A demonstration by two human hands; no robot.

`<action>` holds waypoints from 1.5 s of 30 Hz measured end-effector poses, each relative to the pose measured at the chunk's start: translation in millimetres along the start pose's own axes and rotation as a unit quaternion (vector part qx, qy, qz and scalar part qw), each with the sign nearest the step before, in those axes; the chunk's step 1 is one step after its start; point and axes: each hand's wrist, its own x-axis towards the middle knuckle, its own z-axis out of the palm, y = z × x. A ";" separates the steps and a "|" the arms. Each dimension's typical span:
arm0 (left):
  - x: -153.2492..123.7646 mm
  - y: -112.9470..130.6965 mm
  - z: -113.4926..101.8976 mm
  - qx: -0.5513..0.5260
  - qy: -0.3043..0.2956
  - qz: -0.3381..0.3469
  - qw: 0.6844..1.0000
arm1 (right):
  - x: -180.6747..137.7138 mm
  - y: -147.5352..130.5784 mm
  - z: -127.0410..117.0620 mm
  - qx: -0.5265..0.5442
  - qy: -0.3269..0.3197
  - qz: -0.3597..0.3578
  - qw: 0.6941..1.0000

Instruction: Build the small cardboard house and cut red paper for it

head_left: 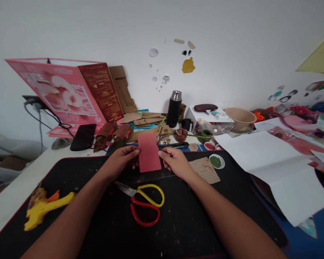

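Observation:
A rectangular piece of red paper [149, 153] is held upright between my two hands over the black mat [189, 223]. My left hand [124, 158] pinches its left edge between thumb and fingers. On the opposite edge, my right hand [174, 161] grips it the same way. Just below the paper lie scissors [140, 201] with one yellow and one red handle, blades pointing up and left. A piece of corrugated cardboard [205, 169] rests to the right of my right hand, partly behind my wrist. Beside it sits a small lid with green paint [216, 161].
A yellow glue gun [47, 207] lies on the mat's left. Behind stand a pink box [70, 93], a phone [83, 137], a black thermos [174, 109], paint jars [205, 135] and cardboard scraps [143, 118]. White paper sheets [270, 158] spread over the right side, near a beige bowl [240, 116].

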 end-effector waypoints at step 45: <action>1.1 -2.3 -2.7 -0.002 -0.016 -0.005 1.000 | 1.5 1.8 -1.3 -0.005 0.007 -0.004 1.000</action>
